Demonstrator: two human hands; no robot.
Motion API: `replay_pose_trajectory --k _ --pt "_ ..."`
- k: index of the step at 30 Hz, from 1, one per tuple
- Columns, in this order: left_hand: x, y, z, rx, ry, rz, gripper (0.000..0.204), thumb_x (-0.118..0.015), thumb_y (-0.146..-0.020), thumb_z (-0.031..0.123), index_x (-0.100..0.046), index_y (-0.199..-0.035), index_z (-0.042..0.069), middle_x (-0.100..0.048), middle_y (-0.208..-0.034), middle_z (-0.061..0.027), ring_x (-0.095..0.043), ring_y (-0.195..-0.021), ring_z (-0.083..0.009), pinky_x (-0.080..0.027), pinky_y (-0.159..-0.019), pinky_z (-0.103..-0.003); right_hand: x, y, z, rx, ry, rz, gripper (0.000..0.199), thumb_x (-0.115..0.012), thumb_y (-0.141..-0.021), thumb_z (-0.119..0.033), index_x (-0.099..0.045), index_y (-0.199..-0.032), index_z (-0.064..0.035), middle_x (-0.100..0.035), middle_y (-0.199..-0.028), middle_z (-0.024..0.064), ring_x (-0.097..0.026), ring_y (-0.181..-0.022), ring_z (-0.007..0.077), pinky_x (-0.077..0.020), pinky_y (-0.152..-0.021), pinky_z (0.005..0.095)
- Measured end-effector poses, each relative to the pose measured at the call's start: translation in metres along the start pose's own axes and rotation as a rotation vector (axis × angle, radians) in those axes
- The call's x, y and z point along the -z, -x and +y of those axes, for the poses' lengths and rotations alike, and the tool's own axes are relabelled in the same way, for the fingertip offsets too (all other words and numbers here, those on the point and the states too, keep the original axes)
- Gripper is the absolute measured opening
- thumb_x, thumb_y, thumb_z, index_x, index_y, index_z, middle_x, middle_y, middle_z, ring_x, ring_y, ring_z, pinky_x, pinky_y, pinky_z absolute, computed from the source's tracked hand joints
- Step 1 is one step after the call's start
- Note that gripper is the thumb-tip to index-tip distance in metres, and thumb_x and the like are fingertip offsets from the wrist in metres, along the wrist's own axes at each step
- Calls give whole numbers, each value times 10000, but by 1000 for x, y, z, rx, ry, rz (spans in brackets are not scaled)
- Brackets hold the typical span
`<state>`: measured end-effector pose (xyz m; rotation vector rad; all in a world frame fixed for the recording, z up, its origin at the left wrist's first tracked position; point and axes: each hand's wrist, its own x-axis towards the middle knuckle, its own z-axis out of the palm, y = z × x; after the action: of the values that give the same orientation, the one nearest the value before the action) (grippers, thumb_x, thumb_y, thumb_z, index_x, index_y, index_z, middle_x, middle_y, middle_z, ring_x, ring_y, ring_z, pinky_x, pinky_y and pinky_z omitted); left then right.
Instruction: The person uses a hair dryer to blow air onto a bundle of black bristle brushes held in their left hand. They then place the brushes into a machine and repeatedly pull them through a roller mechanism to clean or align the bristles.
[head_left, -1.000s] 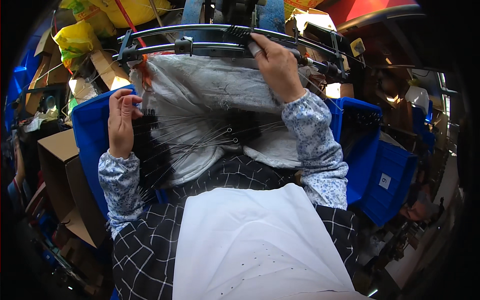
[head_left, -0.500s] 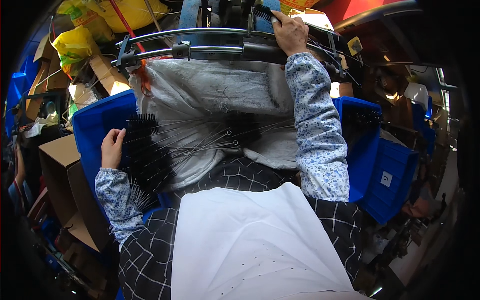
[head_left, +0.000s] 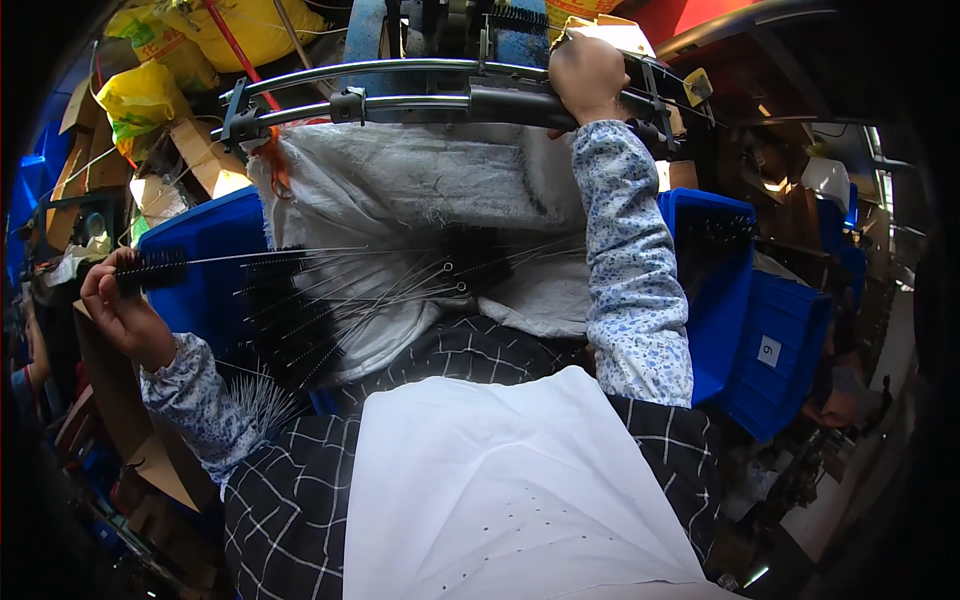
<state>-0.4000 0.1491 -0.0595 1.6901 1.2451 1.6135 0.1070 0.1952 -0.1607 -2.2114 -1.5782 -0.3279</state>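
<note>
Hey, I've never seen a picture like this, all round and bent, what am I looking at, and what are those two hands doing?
The picture comes from a wide fisheye camera worn on a person's head, looking down, so straight edges curve toward the rim. There is no robot here: the two flowered sleeves coming up from the bottom are the wearer's own arms.

The left hand is out to the side and grips a black bottle brush with a thin wire stem. The right hand is raised and closed around a dark bar on a curved metal frame ahead.

Between them a grey-white sack is spread out, with a heap of similar wire brushes lying on it. Blue plastic bins stand on both sides, and a white cloth covers the person's lap.
</note>
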Motion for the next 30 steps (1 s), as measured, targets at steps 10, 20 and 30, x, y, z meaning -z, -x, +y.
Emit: replay_pose_trajectory --k 10,20,30 --pt "27 -24 12 -394 -654 289 161 -405 -865 97 -487 -901 -36 -524 -937 -106 -546 -849 -186 -492 -726 -284 -12 2 -28 -12 -192 4 379 -528 -744 -216 -518 -1100 -83 -544 -1042 92 -530 -943 243 -355 -798 424" --pt "30 -16 24 -543 -962 191 243 -557 -675 -103 -566 -901 -13 -542 -888 -113 -549 -828 -220 -469 -744 -290 -7 1 -69 -29 -167 -55 365 -542 -743 -212 -530 -1080 -71 -555 -1017 98 -538 -933 255 -375 -776 475" --pt "6 -16 10 -406 -673 236 156 -519 -766 -52 -485 -918 -53 -529 -879 -128 -567 -763 -203 -506 -662 -256 -12 2 -92 7 -127 -52 355 -545 -757 -216 -532 -1087 -85 -562 -988 93 -549 -912 246 -370 -756 442"
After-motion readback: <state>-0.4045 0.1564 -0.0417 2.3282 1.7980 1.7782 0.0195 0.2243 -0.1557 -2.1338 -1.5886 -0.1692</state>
